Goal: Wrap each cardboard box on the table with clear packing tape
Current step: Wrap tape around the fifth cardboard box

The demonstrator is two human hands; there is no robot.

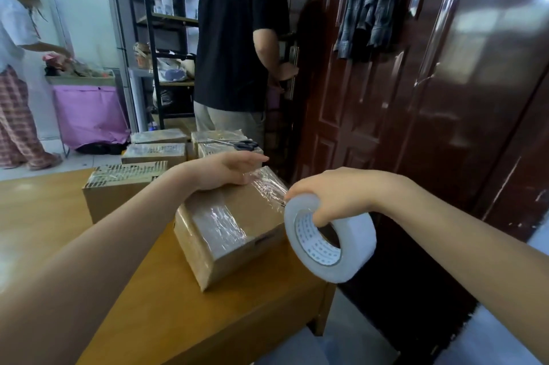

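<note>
A cardboard box (237,234) partly covered in clear tape lies near the right edge of the wooden table (148,305). My left hand (228,170) rests flat on its top with straight fingers. My right hand (329,195) grips a roll of clear packing tape (329,242) just right of the box, fingers curled through the core. A strip of tape runs from the roll onto the box's top right edge. Another box (118,192) stands behind to the left.
Several taped boxes (154,153) are stacked at the table's far end, with black-handled scissors (237,143) on top. A person in black stands at the dark wooden door (386,97). Another person is at far left near a pink cart (89,115).
</note>
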